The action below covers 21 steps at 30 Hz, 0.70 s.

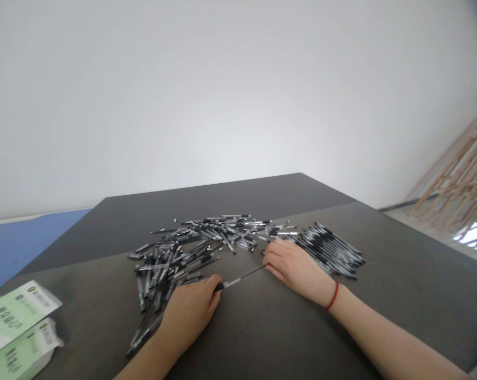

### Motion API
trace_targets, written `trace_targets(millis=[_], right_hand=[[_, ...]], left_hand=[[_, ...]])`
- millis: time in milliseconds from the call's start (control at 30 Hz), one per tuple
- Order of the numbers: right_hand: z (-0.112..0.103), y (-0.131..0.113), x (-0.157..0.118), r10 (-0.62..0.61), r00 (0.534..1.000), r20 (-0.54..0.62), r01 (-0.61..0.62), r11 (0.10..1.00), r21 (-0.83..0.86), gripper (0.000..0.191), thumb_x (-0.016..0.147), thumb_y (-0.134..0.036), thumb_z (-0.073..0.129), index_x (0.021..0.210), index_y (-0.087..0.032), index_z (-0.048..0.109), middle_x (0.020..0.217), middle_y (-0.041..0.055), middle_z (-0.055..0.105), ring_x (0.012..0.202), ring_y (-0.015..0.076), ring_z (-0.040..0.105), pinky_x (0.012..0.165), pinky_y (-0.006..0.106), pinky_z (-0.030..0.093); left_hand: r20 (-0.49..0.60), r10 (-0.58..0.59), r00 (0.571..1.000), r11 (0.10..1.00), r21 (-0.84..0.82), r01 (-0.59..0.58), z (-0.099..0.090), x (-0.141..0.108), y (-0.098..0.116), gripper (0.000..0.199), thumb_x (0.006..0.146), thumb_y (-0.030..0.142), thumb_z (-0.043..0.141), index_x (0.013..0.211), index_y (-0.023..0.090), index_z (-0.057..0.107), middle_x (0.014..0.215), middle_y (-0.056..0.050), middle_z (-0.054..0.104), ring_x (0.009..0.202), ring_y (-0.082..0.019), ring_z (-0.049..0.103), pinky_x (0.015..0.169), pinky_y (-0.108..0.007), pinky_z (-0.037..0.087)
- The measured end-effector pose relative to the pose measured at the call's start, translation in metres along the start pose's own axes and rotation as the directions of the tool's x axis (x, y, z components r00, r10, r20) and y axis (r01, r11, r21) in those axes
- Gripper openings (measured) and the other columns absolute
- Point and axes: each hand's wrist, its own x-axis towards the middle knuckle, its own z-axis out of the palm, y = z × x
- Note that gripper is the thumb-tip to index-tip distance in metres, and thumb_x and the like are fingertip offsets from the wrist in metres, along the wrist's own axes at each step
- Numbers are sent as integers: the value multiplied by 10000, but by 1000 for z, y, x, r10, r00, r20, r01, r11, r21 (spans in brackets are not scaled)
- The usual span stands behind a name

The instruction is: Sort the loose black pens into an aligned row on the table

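Note:
My left hand [191, 311] is closed on a clear pen barrel [232, 283] with a black grip. A thin dark pen refill [252, 273] runs from the open end of that barrel to my right hand [293, 265], whose fingers pinch its far tip. How far the refill sits inside the barrel I cannot tell. Beyond and beside my left hand lies a loose heap of pen parts [191, 253], clear barrels, black grips and small tips among them. Just right of my right hand, a group of pens [331, 248] lies side by side.
The dark table [262, 332] has a seam across it. Two green and white printed packets [19, 311] lie at its left front. A white wall [238, 105] stands behind, a blue surface [44, 237] shows at left, and wooden slats [460, 169] stand at right.

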Motion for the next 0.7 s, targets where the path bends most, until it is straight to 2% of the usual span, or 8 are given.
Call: trace_targets(millis=[167,700], right_hand=[[2,7,-2,16,1000,-24,-16,1000,-16,194,923,-266,456,821,-177,595,858,51,570,849,186,462,764,313,333],[-1,-1,0,18,1000,7,-18,999,-51,216,926,-261,451,781,-171,584,850,46,563,844,185,456,735,312,317]], left_hand=[[3,-3,1000,1000,-3,3,0,1,-1,220,897,277,386,1024,265,565,868,-18,698,806,-190,659,684,-260,441],[-23,45,999,999,21,-44,3,-1,-3,210,892,270,402,1032,266,560,895,-20,704,806,-212,668,663,-285,447]])
